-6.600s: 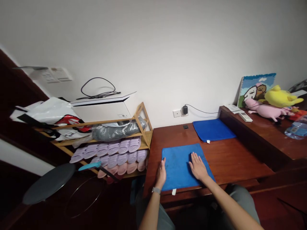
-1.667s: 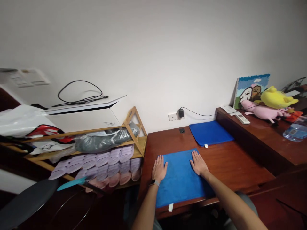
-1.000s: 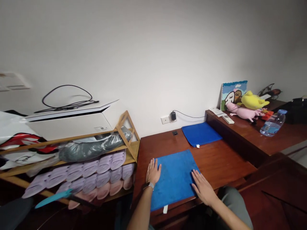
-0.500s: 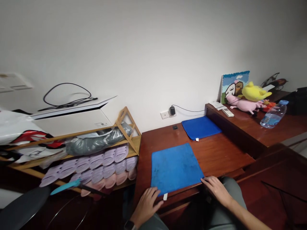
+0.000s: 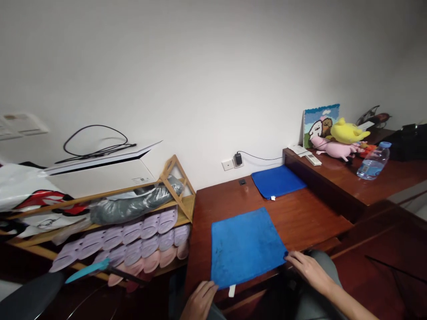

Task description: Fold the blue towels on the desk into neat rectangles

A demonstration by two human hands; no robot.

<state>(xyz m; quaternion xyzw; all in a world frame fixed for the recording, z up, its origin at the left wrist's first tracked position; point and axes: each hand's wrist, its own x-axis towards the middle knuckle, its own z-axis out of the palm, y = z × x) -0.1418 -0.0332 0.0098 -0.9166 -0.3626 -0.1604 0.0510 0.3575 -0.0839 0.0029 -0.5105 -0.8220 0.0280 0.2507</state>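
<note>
A blue cloth (image 5: pixel 247 246) with dark smudges lies spread on the brown wooden desk (image 5: pixel 207 200), its white tag (image 5: pixel 232 291) hanging at the near edge. My left hand (image 5: pixel 200 300) is at the cloth's near left corner, fingers together and closed on it, the thumb hidden. At the near right corner, my right hand (image 5: pixel 310 271) pinches the cloth between thumb and fingers, and that corner is curled up a little. Farther back on the desk lies a folded darker blue cloth (image 5: pixel 278 181), touched by neither hand.
To the left stands a wooden rack (image 5: pixel 187 204) with lilac and pink slippers (image 5: pixel 150 226) and a white box (image 5: pixel 110 175). On the raised right section are plush toys (image 5: pixel 333 146), a water bottle (image 5: pixel 372 164) and a remote (image 5: pixel 313 159). A black plug (image 5: pixel 238 158) sits in the wall socket.
My left hand has drawn nearer to me, its fingers closing at the cloth's corner. My right hand has moved slightly, the corner now curled in its fingers. The view has tilted up a little.
</note>
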